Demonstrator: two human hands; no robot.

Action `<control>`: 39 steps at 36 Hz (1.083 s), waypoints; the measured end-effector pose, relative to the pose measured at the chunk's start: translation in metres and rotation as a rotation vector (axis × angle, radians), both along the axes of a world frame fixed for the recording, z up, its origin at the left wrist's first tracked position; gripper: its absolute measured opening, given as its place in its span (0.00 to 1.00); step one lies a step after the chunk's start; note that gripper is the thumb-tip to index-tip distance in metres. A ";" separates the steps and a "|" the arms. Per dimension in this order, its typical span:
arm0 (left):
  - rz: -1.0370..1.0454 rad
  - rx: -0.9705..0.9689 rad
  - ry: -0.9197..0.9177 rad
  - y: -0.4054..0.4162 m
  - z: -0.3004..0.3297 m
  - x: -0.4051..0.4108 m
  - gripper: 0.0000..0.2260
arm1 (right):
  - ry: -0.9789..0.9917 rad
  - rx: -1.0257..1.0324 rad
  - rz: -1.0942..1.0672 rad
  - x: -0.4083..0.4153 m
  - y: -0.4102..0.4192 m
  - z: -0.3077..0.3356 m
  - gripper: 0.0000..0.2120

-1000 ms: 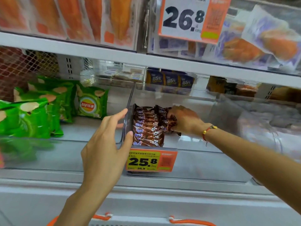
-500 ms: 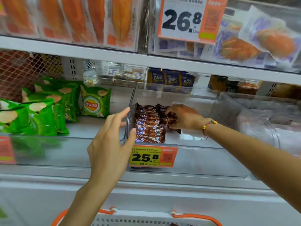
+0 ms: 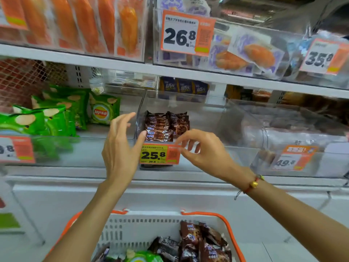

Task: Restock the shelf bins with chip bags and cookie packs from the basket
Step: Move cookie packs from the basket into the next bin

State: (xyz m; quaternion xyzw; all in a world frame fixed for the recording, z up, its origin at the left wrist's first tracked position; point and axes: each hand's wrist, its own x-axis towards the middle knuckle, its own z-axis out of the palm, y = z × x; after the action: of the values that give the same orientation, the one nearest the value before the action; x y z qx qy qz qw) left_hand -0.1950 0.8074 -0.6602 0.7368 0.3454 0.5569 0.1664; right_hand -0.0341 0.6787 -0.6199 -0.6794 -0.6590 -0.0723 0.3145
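Clear shelf bin (image 3: 198, 110): brown cookie packs (image 3: 164, 125) stacked at front-left corner, long axes left-right. Basket (image 3: 231, 231) cut off below; contents partly hidden. Left hand (image 3: 120, 148), right hand (image 3: 204, 150): fingers relaxed, nothing held.

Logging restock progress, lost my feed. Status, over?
Left hand open, right hand open, both empty. Brown cookie packs sit in clear bin. More in basket. Nothing blocking.
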 end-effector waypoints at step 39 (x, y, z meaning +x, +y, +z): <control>-0.862 -0.802 1.148 -0.110 -0.210 -0.081 0.14 | -0.213 -1.412 -0.001 -0.073 -0.089 -0.235 0.32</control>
State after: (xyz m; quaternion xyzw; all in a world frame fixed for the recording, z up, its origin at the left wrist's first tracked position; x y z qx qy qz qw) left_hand -0.2762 0.6972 -0.8700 0.8595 0.2362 -0.1850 0.4138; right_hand -0.1074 0.5900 -0.8549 -0.7105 -0.5751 0.3055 -0.2666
